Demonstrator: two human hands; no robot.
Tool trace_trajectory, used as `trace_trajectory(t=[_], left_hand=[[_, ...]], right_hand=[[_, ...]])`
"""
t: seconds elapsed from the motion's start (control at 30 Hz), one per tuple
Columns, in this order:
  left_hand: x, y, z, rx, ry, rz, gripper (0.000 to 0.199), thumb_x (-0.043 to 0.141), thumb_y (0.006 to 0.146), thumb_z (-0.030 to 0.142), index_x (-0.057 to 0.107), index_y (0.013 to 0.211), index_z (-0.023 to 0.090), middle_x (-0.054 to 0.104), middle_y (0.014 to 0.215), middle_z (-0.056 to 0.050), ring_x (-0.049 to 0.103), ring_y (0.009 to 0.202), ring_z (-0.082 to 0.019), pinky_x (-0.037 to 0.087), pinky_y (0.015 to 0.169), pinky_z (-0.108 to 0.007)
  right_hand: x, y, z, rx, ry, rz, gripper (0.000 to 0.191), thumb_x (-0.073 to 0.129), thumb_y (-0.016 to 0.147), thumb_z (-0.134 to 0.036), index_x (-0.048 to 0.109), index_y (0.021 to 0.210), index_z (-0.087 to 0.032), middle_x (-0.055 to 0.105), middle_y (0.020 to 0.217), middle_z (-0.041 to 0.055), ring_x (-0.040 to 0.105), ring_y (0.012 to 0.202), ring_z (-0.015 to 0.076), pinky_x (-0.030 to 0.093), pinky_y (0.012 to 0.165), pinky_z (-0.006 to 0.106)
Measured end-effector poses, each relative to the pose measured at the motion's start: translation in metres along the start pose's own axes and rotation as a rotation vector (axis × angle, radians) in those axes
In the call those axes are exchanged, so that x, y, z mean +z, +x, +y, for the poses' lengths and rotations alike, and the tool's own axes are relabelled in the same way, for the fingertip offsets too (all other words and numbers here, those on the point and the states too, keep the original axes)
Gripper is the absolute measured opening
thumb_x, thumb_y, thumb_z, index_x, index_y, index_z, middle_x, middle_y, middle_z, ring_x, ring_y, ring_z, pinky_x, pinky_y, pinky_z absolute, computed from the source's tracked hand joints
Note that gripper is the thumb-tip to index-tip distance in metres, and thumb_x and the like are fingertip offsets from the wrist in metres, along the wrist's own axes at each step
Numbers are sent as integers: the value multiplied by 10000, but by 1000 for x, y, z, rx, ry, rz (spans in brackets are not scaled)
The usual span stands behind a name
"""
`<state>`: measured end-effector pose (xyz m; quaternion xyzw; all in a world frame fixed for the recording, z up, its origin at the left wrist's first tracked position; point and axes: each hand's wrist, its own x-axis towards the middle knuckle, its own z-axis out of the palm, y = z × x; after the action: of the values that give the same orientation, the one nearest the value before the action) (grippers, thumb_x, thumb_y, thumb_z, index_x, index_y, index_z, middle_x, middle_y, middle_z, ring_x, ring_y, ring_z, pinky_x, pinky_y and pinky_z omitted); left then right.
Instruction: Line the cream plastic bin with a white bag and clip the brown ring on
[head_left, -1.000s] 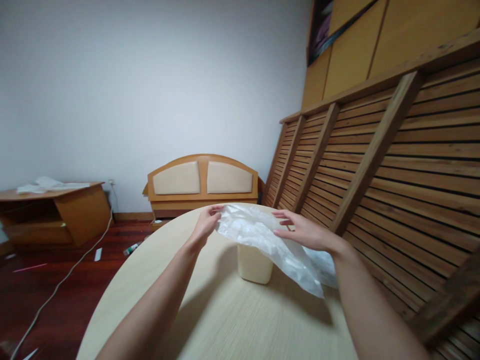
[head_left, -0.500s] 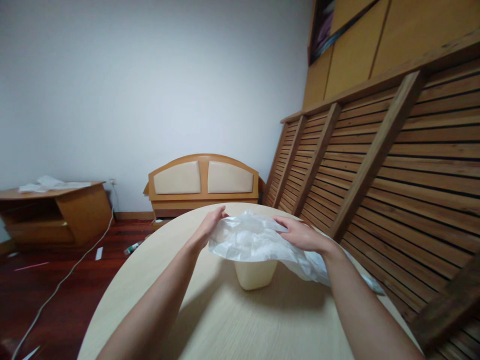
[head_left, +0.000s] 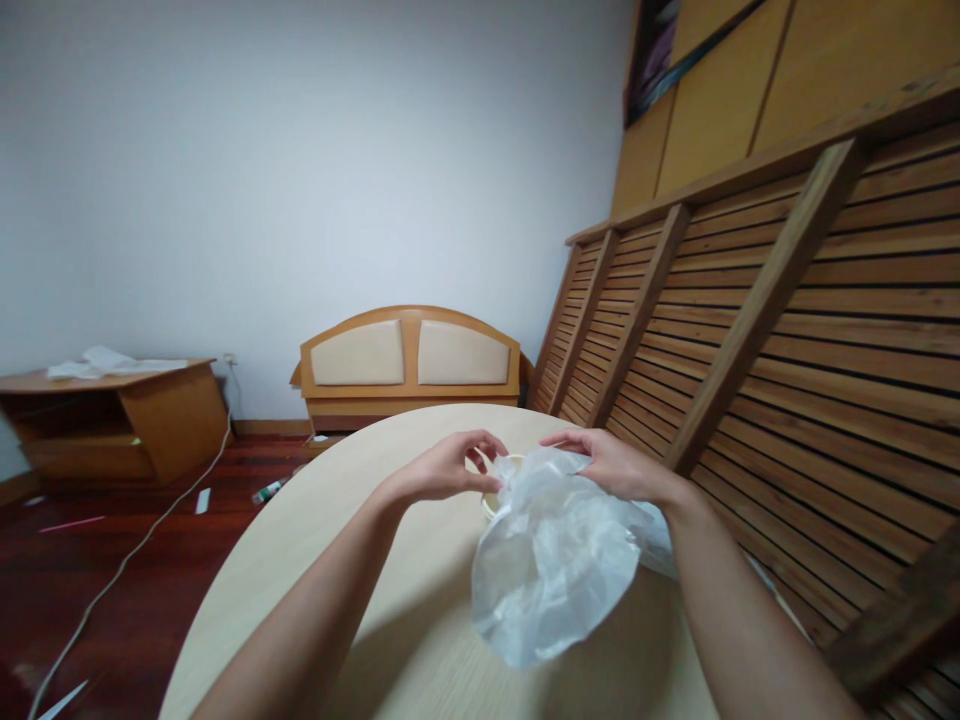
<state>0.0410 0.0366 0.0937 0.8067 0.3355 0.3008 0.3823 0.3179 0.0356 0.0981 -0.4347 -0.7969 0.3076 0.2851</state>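
A translucent white plastic bag (head_left: 555, 560) hangs crumpled over a cream-coloured container (head_left: 490, 500) on the round pale table (head_left: 300, 560). Only the container's left rim shows; the bag hides the rest. My left hand (head_left: 455, 465) is at that rim, thumb and fingers curved and apart, with fingertips near the bag's left edge. On the right, my right hand (head_left: 604, 462) pinches the bag's upper edge, its index finger stretched to the left. More of the bag trails to the right beneath my right wrist.
Behind the table stands a headboard (head_left: 411, 358) with two padded panels. A slatted wooden frame (head_left: 750, 300) leans along the right. At the left are a low cabinet (head_left: 180, 415) and a cable (head_left: 150, 515) on the floor.
My left hand has moved right and let go of the bag's left edge. The bag has swung down toward me and to the right, uncovering part of the container's rim.
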Motion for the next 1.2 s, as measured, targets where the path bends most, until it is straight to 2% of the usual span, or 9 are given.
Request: trace_trajectory(t=[0.13,0.3,0.37,0.43,0.6,0.8,0.9,1.03,1.2], left_hand=[[3,-5,12,197,249,60,150,700,776,249,730,900,170,686,973,-70,605,914,-184,474,728,-256],[12,-12,24,336,558,-100,176,567,827,131,732,792,180,752,866,-50,649,930,-206,426,981,-333],[15,-14,28,341,638,-174,254,509,846,110,714,718,188,755,835,-44,641,1010,-229,388,1040,-347],[15,-15,32,302,650,-169,329,440,902,137,727,749,189,761,880,-51,618,1102,-243,382,1052,-346],[8,-16,39,140,565,87,489,322,1018,385,754,967,160,748,1037,-98,654,1023,-234,459,935,-326],[14,-15,35,160,586,-52,630,192,1043,475,723,883,175,746,985,-84,661,985,-231,399,1022,-388],[18,-15,36,169,586,37,567,249,1029,506,706,953,178,731,1045,-94,637,1044,-251,414,998,-397],[18,-18,46,217,448,182,434,520,929,544,651,1113,173,730,1044,-85,653,983,-235,463,910,-348],[21,-20,48,235,441,236,322,681,830,467,678,982,184,727,914,-49,660,813,-194,481,756,-293]], right_hand=[[-9,-8,-3,-20,-41,-21,497,703,736,-240,665,1230,-195,696,1245,95,665,1114,280,510,997,429],[-20,-20,-19,-106,-91,-34,359,702,814,-397,743,1129,-230,695,1253,74,612,1193,293,460,1048,418],[-19,-22,-26,-110,-108,-62,340,683,832,-464,770,1060,-228,719,1203,73,631,1155,289,466,1030,406],[-17,-23,-33,-93,-147,-76,347,650,851,-497,783,1015,-221,747,1123,71,663,1075,280,488,981,392],[-8,-21,-44,-80,-249,-33,340,621,866,-482,772,1013,-215,759,1054,61,683,992,258,504,912,356],[-8,-20,-35,-94,-298,-37,350,672,814,-443,747,1071,-218,730,1126,61,656,1050,262,492,934,342],[-7,-17,-32,-84,-323,3,287,608,860,-430,756,968,-210,742,1065,57,659,1014,257,489,911,334],[3,-13,-39,-89,-319,37,243,588,870,-390,745,919,-211,752,993,46,665,955,248,487,876,332],[16,-9,-54,-151,-300,52,215,580,880,-368,734,891,-217,750,942,40,670,912,235,482,824,316]])
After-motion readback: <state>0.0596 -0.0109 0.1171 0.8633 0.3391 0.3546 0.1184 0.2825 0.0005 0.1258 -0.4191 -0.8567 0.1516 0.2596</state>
